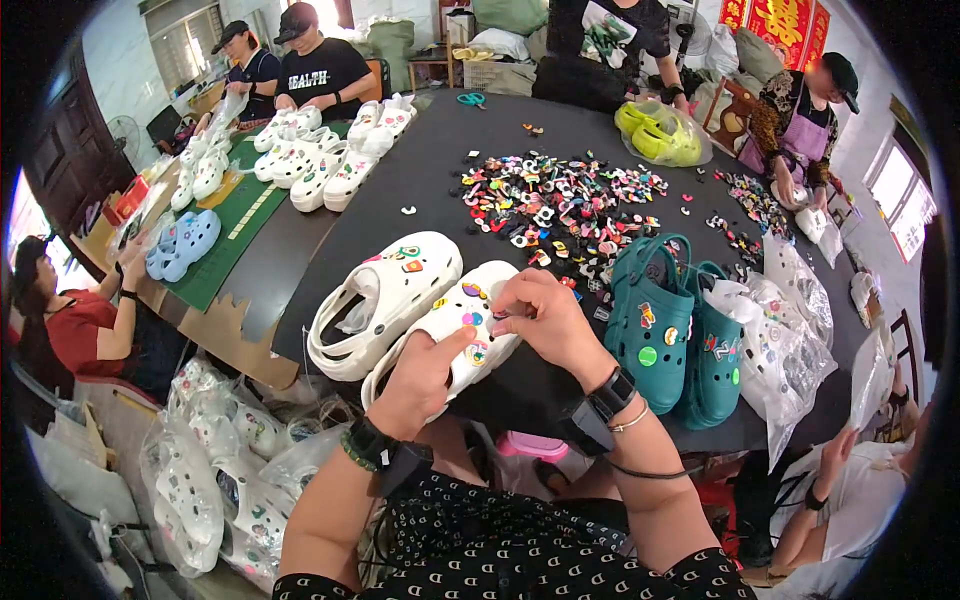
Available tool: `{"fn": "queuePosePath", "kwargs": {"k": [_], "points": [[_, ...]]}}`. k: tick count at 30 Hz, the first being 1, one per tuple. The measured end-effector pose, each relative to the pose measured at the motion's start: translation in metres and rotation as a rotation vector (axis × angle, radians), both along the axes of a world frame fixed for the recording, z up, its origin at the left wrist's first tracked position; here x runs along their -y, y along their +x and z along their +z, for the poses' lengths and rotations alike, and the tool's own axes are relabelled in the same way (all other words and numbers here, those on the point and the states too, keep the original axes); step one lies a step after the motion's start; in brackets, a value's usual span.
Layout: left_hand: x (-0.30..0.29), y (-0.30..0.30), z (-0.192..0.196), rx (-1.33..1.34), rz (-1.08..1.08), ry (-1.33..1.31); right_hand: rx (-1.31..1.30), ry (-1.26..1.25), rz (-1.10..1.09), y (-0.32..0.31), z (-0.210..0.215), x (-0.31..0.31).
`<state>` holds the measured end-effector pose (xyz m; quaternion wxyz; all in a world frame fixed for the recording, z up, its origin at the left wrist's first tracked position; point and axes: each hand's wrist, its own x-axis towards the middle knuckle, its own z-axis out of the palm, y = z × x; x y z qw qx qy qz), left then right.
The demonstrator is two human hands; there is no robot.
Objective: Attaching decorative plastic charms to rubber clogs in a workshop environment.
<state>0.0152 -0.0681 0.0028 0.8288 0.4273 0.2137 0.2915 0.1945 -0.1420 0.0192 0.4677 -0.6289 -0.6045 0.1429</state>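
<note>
Holds white clog (452,316) in left hand (422,372), slanting heel-to-toe away rightward. Pinches over toe with right hand (548,320); cannot tell what.

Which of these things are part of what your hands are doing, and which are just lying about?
In use:
- white clog, gripped by the left hand
- right hand, fingertips at its upper
- charm pile, probably; similar pieces decorate the clog

Apparently lying by, untouched by these hands:
- teal clogs
- light blue clogs
- bagged white clogs, lower left
</note>
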Motion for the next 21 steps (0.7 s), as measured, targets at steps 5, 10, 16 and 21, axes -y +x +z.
{"fn": "queuePosePath", "kwargs": {"k": [5, 10, 16, 21], "points": [[-0.001, 0.001, -0.005, -0.036, 0.013, 0.025, -0.085, -0.018, 0.0, 0.002, -0.01, -0.001], [0.002, -0.001, 0.0, -0.062, 0.015, 0.045, -0.274, 0.028, -0.066, 0.014, -0.018, -0.007], [0.012, -0.003, 0.003, -0.093, -0.018, 0.109, -0.012, 0.181, -0.313, 0.047, -0.004, -0.008], [0.011, -0.006, -0.006, -0.052, -0.011, 0.011, 0.457, 0.263, -0.273, 0.04, 0.011, -0.007]]}}
